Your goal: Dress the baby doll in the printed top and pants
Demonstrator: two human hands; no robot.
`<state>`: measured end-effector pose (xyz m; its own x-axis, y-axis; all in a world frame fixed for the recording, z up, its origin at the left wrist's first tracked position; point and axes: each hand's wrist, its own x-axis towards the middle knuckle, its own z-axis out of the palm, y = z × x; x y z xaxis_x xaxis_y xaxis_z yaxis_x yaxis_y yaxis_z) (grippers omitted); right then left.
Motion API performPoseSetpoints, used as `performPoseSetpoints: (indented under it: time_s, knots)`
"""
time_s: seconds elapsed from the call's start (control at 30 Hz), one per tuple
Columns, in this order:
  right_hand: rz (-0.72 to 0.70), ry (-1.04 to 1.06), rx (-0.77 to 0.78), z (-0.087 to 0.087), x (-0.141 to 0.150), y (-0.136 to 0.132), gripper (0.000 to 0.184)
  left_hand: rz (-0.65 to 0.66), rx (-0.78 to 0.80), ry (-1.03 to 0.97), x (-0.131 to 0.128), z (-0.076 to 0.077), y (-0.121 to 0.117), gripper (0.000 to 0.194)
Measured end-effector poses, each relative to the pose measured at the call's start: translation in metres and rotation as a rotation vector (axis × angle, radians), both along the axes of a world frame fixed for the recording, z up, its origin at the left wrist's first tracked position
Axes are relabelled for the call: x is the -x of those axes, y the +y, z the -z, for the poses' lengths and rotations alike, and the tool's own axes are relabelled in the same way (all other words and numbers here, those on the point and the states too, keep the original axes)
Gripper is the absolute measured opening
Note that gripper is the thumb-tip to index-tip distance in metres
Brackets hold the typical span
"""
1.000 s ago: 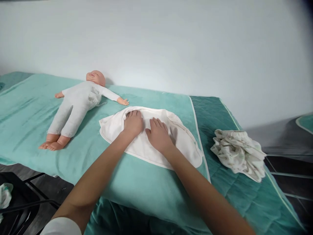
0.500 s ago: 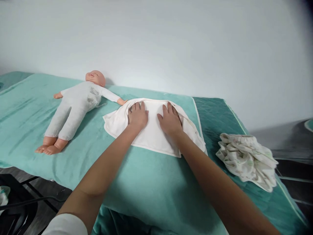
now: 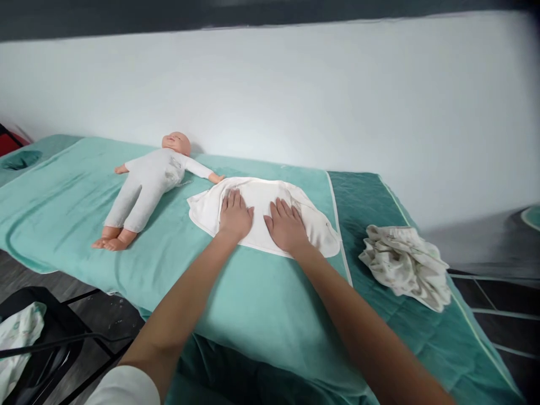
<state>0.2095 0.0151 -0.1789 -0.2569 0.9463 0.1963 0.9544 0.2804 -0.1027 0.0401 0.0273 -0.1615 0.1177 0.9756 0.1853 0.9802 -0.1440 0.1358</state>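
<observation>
Reaching on bare arms past a black chair [image 3: 63, 315] with a patterned cloth [image 3: 19, 332] on it, over a green blanket [image 3: 261, 292]. At the right, on a darker quilt [image 3: 358, 208], crumpled fabric [image 3: 405, 264]. Resting the left hand [image 3: 236, 216] palm down, fingers close together, thumb out; resting the right hand [image 3: 287, 225] likewise, fingers slightly parted, thumb out. Under both, spread on the blanket, a white cloth [image 3: 257, 202]. Just beyond, to the left, on its back, a baby doll [image 3: 152, 169], one arm reaching to the cloth's edge; hard to tell if touching. Behind, a pale wall [image 3: 295, 101].
</observation>
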Motion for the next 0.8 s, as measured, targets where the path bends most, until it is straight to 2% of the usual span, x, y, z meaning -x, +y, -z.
performPoseSetpoints:
  time_s: [0.27, 0.43, 0.53, 0.6, 0.63, 0.7, 0.77, 0.8]
  knots:
    - [-0.066, 0.104, -0.055, -0.004, -0.009, -0.109, 0.058, 0.040, -0.007, -0.024, 0.022, 0.001, -0.111, 0.062]
    - [-0.079, 0.200, -0.010, -0.001, -0.007, -0.168, 0.073, 0.102, 0.008, -0.070, 0.048, 0.002, -0.176, 0.060]
    - [-0.057, 0.251, 0.000, 0.004, 0.013, -0.185, 0.075, 0.249, 0.085, -0.107, 0.070, -0.002, -0.202, 0.058]
    - [-0.101, 0.255, 0.045, 0.000, 0.037, -0.182, 0.072, 0.373, 0.131, -0.138, 0.092, -0.010, -0.206, 0.059]
    - [-0.149, 0.250, 0.068, -0.004, 0.052, -0.175, 0.071, 0.390, 0.131, -0.156, 0.106, -0.016, -0.204, 0.059]
    - [-0.272, 0.265, 0.083, -0.018, 0.088, -0.148, 0.069, 0.313, 0.063, -0.199, 0.140, -0.031, -0.188, 0.058]
    - [-0.419, 0.351, 0.156, -0.033, 0.127, -0.102, 0.069, 0.178, -0.090, -0.254, 0.183, -0.047, -0.160, 0.054]
    - [-0.437, 0.444, 0.179, -0.039, 0.147, -0.074, 0.069, 0.112, -0.166, -0.278, 0.206, -0.054, -0.143, 0.053]
